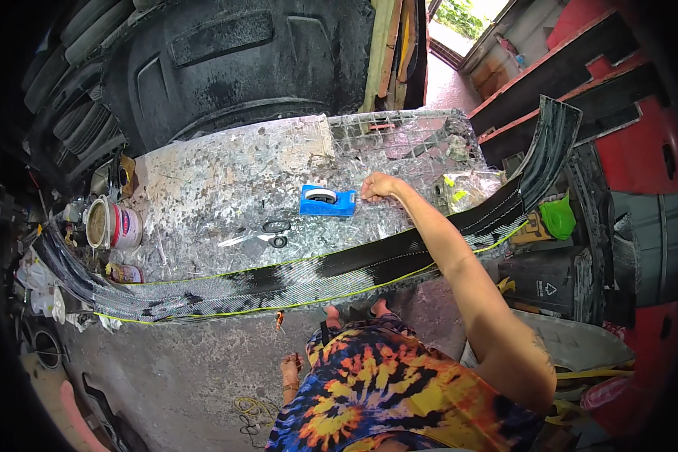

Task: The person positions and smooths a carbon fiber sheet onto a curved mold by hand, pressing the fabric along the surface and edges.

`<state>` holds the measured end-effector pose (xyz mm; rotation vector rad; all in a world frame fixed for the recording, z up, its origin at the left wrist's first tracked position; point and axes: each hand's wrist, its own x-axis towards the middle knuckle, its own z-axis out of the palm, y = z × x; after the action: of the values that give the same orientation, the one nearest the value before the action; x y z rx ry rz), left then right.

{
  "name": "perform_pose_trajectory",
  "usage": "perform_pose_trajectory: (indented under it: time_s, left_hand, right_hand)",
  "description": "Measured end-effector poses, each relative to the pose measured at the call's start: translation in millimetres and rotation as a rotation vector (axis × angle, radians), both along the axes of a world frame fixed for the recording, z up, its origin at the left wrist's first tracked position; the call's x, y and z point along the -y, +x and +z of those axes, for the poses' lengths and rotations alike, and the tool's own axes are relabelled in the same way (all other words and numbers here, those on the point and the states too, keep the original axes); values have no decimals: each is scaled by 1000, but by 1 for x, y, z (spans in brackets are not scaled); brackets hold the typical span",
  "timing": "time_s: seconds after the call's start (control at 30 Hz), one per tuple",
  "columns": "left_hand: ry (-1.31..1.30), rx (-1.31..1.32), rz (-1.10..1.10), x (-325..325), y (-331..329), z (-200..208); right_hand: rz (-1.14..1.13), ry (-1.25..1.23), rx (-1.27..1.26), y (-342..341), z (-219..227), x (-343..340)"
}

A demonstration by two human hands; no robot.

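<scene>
My right hand [380, 186] reaches over the workbench, its fingers pinched together just beside the cutter end of a blue tape dispenser [337, 206] with a white-cored roll. Whatever lies between those fingertips is too small to make out. Low beside my body, my left hand [290, 367] has its fingers curled; what they hold, if anything, is hidden. A long curved black woven-fibre strip [294, 280], edged in yellow, runs along the near side of the bench, passing under my right forearm. Scissors [276, 233] with black handles lie to the left of the dispenser.
The stained workbench [226, 162] carries a white tub [114, 224] and a smaller can [124, 273] at left. A black car hood [226, 60] leans behind. Red panels [648, 143], a dark bin [544, 279] and a green bag [557, 218] crowd the right. Yellow cord [255, 410] lies on the floor.
</scene>
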<state>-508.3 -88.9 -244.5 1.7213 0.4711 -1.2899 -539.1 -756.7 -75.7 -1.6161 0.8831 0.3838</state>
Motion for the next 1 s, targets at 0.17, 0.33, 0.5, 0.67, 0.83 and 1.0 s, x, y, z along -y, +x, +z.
perform_pose_trajectory:
  time_s: [0.17,0.33,0.5,0.67,0.83,1.0]
  left_hand:
    - [24,-4,54,-6,-3,-7]
    - [-38,12,42,-1,-4,-1]
    - [18,23,28,-4,-10,3]
    - [56,16,6,7,-14,9]
    - [43,35,14,8,-21,12]
    - [39,21,14,15,-27,20]
  right_hand:
    - [-60,68,-56,-1,-2,-7]
    - [-64,96,-9,-10,-2,-4]
    - [-108,85,-75,-3,-3,-12]
    - [111,-411,-43,6,-15,-25]
    - [123,-831,-295,17,-12,-43]
    - [185,-587,-133,-8,-9,-10]
